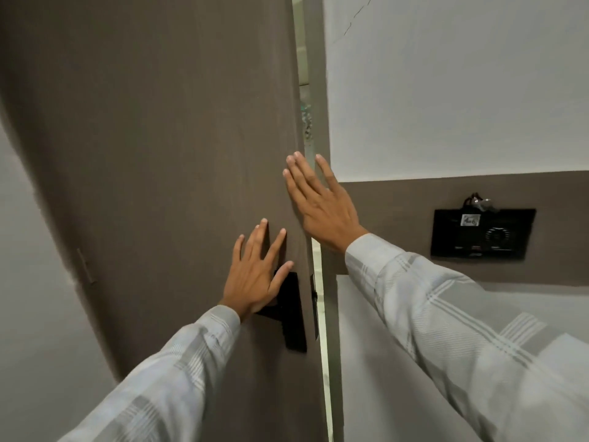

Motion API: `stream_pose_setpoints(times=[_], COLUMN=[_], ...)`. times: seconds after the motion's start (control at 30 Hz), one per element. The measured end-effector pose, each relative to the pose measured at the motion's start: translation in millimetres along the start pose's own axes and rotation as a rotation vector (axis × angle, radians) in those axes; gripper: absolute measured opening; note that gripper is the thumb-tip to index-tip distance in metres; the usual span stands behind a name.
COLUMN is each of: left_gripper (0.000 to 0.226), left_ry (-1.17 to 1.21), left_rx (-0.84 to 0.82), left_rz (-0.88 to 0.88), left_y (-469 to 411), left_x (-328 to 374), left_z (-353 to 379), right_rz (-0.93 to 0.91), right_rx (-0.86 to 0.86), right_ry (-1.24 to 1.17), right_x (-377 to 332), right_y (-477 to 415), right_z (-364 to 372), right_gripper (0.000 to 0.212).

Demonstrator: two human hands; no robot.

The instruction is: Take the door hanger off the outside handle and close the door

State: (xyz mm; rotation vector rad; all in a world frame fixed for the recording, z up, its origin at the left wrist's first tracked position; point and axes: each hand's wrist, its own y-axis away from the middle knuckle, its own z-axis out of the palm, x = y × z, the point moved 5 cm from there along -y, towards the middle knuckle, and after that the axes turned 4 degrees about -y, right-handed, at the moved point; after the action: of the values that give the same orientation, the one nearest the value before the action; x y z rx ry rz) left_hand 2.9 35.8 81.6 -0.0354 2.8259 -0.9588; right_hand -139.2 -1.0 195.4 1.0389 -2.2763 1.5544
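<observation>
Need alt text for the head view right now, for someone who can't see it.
Two open hands lie flat on a brown door that stands slightly ajar: the left hand over the black handle plate, the right hand higher, at the door's edge. A black wall panel sits to the right; no door hanger is visible.

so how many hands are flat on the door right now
2. The left hand is spread on the door just above the black lock plate. The right hand is higher, flat near the door's edge, its fingers reaching across the narrow gap toward the frame.
</observation>
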Motion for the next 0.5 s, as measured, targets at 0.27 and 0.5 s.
stream_pose_setpoints(times=[0.27,0.5], left_gripper=[0.075,0.094], left_ry=[0.0,0.037], left_rx=[-0.078,-0.198], left_rz=[0.064,0.09], left_y=[-42,-65], left_x=[-2,-6], left_z=[27,31], right_rz=[-0.035,-0.044], right_rx=[-0.217,-0.351], right_ry=[0.221,0.281], right_x=[9,18], right_y=[-28,-51], right_z=[14,19], right_gripper=[0.06,0.06])
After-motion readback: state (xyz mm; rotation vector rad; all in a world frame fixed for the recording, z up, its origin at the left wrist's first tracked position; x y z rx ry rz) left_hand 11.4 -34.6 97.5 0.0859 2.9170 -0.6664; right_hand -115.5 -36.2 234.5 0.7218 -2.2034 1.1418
